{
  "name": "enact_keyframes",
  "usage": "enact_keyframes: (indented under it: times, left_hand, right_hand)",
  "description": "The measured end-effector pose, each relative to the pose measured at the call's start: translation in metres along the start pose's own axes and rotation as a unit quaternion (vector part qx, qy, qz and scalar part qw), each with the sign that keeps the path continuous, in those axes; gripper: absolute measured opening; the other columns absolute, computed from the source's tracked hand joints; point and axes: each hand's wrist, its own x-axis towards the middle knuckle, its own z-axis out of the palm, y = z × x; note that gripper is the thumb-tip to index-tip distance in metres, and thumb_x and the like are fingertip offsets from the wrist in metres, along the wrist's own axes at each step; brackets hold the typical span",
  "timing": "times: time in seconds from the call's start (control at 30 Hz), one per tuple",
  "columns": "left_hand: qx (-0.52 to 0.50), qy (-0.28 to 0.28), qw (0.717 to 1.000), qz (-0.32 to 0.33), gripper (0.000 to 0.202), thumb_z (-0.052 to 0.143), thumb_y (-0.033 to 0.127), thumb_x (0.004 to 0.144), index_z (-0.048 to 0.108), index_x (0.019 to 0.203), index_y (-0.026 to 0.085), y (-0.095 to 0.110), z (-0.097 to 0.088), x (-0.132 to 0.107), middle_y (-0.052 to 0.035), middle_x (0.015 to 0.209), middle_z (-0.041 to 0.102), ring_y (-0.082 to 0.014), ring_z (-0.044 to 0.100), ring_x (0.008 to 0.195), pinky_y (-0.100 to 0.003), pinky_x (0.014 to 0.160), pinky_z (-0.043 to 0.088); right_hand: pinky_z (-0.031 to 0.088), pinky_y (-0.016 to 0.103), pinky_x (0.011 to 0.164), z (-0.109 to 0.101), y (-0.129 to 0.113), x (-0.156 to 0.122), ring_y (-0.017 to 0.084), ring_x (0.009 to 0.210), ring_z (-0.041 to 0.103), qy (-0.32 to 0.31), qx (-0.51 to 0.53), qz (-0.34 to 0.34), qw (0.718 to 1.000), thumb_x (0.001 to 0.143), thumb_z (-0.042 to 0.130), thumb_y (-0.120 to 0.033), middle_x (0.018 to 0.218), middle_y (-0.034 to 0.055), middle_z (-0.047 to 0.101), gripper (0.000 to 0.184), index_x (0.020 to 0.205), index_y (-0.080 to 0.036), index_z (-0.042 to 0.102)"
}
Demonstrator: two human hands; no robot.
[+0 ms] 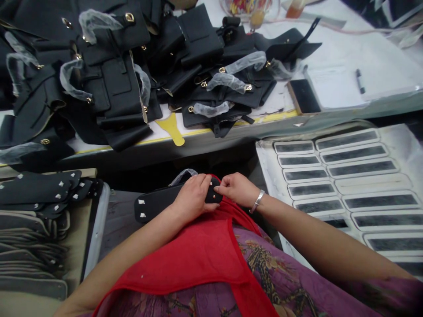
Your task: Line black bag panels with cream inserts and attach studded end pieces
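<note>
A long black leather strap piece (155,204) with small metal studs lies across my lap over a red apron (198,251). My left hand (193,196) is closed around its right end, fingers wrapped over the top. My right hand (236,188), with a silver bracelet at the wrist, pinches the same end at a small metal stud, fingers pressed together. The two hands touch at the strap's tip.
A heap of black leather bag parts (109,79) with gold fittings and plastic-wrapped handles covers the table ahead. More studded black straps (39,187) are stacked at left. A white board with dark strips (346,176) lies at right. A phone (304,95) and a pen (360,80) rest on papers.
</note>
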Motion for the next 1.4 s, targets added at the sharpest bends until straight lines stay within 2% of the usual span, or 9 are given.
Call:
enact_keyframes:
  times: [0.3,0.4,0.47,0.53,0.6,0.63,0.73,0.83,1.4]
  left_hand:
    - [-0.02,0.007,1.0,-0.012,0.071,0.073,0.045,0.062,0.045,0.118,0.011,0.007,-0.005,-0.002,-0.0163,0.115,0.055,-0.0299,0.051,0.109,-0.045,0.098,0.037]
    - [-0.037,0.074,0.996,-0.034,0.083,0.069,0.058,0.063,0.039,0.127,0.013,-0.008,-0.017,-0.029,-0.0172,0.127,0.049,-0.03,0.043,0.121,-0.047,0.105,0.029]
    - [-0.049,0.164,0.976,-0.134,0.068,0.061,0.056,0.072,0.044,0.123,0.015,-0.026,-0.029,-0.062,-0.0147,0.123,0.052,-0.027,0.045,0.118,-0.044,0.101,0.034]
    - [-0.067,0.245,0.922,-0.291,0.036,0.053,0.045,0.082,0.054,0.103,0.016,-0.048,-0.039,-0.101,-0.0099,0.101,0.059,-0.0219,0.054,0.098,-0.038,0.088,0.042]
    - [-0.144,0.251,0.869,-0.402,0.027,0.051,0.043,0.083,0.055,0.083,0.016,-0.071,-0.044,-0.135,-0.0037,0.077,0.058,-0.0162,0.055,0.073,-0.03,0.069,0.045]
    - [-0.195,0.232,0.854,-0.424,0.028,0.051,0.044,0.082,0.054,0.076,0.016,-0.081,-0.044,-0.147,-0.0012,0.07,0.056,-0.0142,0.053,0.066,-0.027,0.062,0.043]
    - [-0.328,0.164,0.829,-0.422,0.034,0.055,0.048,0.077,0.051,0.066,0.016,-0.1,-0.043,-0.165,0.003,0.059,0.051,-0.0103,0.047,0.056,-0.022,0.054,0.036]
    - [-0.385,0.134,0.813,-0.415,0.034,0.058,0.048,0.074,0.052,0.064,0.016,-0.106,-0.042,-0.164,0.0044,0.056,0.049,-0.008,0.042,0.05,-0.021,0.05,0.032]
    - [-0.358,0.12,0.837,-0.396,0.033,0.061,0.044,0.071,0.056,0.059,0.014,-0.115,-0.045,-0.163,0.0038,0.053,0.048,-0.0076,0.04,0.05,-0.02,0.048,0.028]
  right_hand:
    - [0.026,0.025,0.048,-0.008,-0.016,0.0,0.011,0.049,0.046,-0.008,-0.161,-0.044,0.986,0.079,0.05,-0.041,0.055,0.0018,0.057,0.032,0.055,-0.019,0.051]
    - [0.027,0.025,0.047,-0.007,-0.017,0.006,0.012,0.049,0.046,-0.023,-0.178,-0.029,0.983,0.079,0.048,-0.048,0.053,0.0013,0.055,0.037,0.055,-0.02,0.05]
    - [0.027,0.025,0.046,-0.006,-0.016,0.008,0.013,0.048,0.046,-0.035,-0.173,-0.021,0.984,0.078,0.046,-0.053,0.051,0.0008,0.053,0.04,0.056,-0.02,0.05]
    - [0.027,0.025,0.046,-0.003,-0.013,0.008,0.013,0.047,0.044,-0.038,-0.165,-0.017,0.985,0.078,0.045,-0.057,0.049,0.0001,0.05,0.043,0.057,-0.02,0.05]
    - [0.027,0.025,0.045,-0.001,-0.011,0.007,0.012,0.047,0.043,-0.032,-0.155,-0.01,0.987,0.076,0.044,-0.062,0.049,-0.0004,0.048,0.046,0.057,-0.02,0.049]
    - [0.027,0.024,0.046,0.0,-0.011,0.006,0.012,0.047,0.042,-0.03,-0.148,-0.005,0.988,0.075,0.044,-0.064,0.049,-0.0006,0.047,0.048,0.056,-0.02,0.048]
    - [0.026,0.024,0.045,0.002,-0.013,0.006,0.011,0.047,0.038,-0.035,-0.127,0.018,0.991,0.073,0.045,-0.068,0.048,-0.0015,0.044,0.051,0.056,-0.02,0.046]
    - [0.025,0.023,0.044,0.003,-0.017,0.007,0.01,0.045,0.035,-0.045,-0.115,0.038,0.992,0.071,0.047,-0.068,0.047,-0.0027,0.041,0.051,0.056,-0.019,0.046]
    - [0.03,0.026,0.047,0.003,-0.024,0.005,0.011,0.046,0.039,-0.07,-0.047,0.113,0.99,0.07,0.051,-0.066,0.047,-0.001,0.045,0.049,0.058,-0.019,0.049]
